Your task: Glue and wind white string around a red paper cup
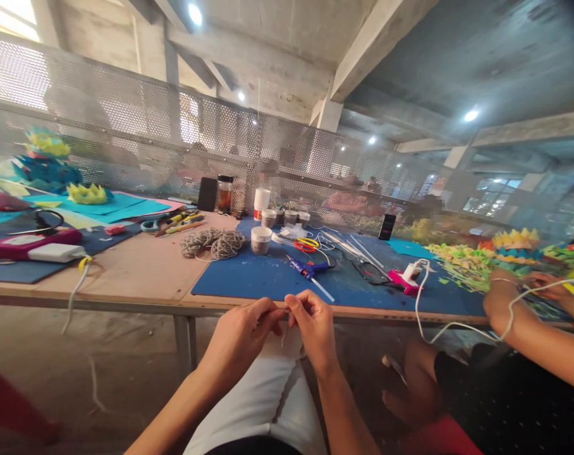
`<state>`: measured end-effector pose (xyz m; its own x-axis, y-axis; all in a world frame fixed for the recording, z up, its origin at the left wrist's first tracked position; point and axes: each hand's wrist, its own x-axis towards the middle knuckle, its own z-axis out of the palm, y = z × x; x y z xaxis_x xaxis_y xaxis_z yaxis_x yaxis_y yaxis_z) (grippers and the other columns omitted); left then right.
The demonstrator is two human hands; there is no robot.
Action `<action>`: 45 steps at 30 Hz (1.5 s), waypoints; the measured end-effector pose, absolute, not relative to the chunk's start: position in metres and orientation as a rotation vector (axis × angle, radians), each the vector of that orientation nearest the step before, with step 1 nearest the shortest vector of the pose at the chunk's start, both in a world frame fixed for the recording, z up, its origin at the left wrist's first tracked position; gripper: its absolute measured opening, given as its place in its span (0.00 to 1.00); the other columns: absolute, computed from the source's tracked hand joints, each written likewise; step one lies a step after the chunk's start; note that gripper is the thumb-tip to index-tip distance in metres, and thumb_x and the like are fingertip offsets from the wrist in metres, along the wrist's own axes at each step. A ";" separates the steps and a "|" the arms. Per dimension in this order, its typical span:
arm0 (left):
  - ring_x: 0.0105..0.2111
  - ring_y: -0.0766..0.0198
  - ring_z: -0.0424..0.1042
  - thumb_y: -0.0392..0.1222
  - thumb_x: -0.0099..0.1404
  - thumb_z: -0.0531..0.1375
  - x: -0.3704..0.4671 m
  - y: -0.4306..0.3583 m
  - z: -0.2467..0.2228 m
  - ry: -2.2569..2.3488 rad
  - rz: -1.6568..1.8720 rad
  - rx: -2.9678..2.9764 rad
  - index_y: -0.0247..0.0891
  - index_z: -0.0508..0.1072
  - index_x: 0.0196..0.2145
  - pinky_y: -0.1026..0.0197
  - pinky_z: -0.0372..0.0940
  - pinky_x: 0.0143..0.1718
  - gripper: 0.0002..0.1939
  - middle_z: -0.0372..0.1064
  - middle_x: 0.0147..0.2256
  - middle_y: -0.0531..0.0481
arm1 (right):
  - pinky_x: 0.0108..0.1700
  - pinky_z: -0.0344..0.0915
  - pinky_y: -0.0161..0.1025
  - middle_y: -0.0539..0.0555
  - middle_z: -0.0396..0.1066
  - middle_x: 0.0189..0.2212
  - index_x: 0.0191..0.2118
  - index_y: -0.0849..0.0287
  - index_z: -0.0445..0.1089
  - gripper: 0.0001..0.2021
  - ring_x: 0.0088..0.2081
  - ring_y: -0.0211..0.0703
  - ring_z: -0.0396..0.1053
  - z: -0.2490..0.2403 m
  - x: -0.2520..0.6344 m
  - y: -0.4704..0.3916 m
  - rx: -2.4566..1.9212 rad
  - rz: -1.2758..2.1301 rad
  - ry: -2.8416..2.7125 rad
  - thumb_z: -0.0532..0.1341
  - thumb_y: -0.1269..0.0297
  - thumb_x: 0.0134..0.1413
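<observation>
One thin strand (282, 339), pinched by left fingers (264, 311) and right fingers (297, 307), dangles just below them.

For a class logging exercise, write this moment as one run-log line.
left hand: pinching thin strand; right hand: pinching it too, beside left; hot-glue gun: lying on blue mat; cord bundle: at mat's left edge

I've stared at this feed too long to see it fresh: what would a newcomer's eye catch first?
Front and center, above the lap, the left hand and right hand meet at pinched fingertips, a thin pale strand hanging below. Just beyond them, a blue glue gun lies on a blue mat. Bright petalled stacks stand toward both picture edges: blue-and-yellow at left, yellow-orange over blue at right.
</observation>
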<state>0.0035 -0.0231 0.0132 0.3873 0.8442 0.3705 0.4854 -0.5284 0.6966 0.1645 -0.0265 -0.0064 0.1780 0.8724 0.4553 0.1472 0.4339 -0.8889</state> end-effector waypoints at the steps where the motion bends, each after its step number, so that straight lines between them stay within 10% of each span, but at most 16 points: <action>1: 0.34 0.60 0.77 0.46 0.71 0.56 0.004 -0.023 0.013 1.149 1.004 2.168 0.44 0.74 0.33 0.64 0.60 0.37 0.10 0.80 0.33 0.55 | 0.28 0.59 0.33 0.45 0.64 0.17 0.26 0.58 0.67 0.16 0.21 0.34 0.61 -0.006 0.164 -0.027 -1.022 0.665 -1.313 0.63 0.53 0.60; 45: 0.36 0.59 0.78 0.44 0.70 0.56 0.008 -0.022 0.012 1.155 1.104 2.209 0.44 0.73 0.34 0.63 0.62 0.38 0.08 0.80 0.34 0.54 | 0.25 0.59 0.32 0.45 0.64 0.16 0.23 0.58 0.67 0.19 0.19 0.34 0.60 -0.002 0.163 -0.027 -1.067 0.677 -1.268 0.67 0.49 0.54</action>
<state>0.0084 -0.0217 0.0117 0.3426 0.8207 0.4573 0.4941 -0.5714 0.6552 0.1626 -0.0274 -0.0025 0.2145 0.8832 0.4170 0.1448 0.3935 -0.9079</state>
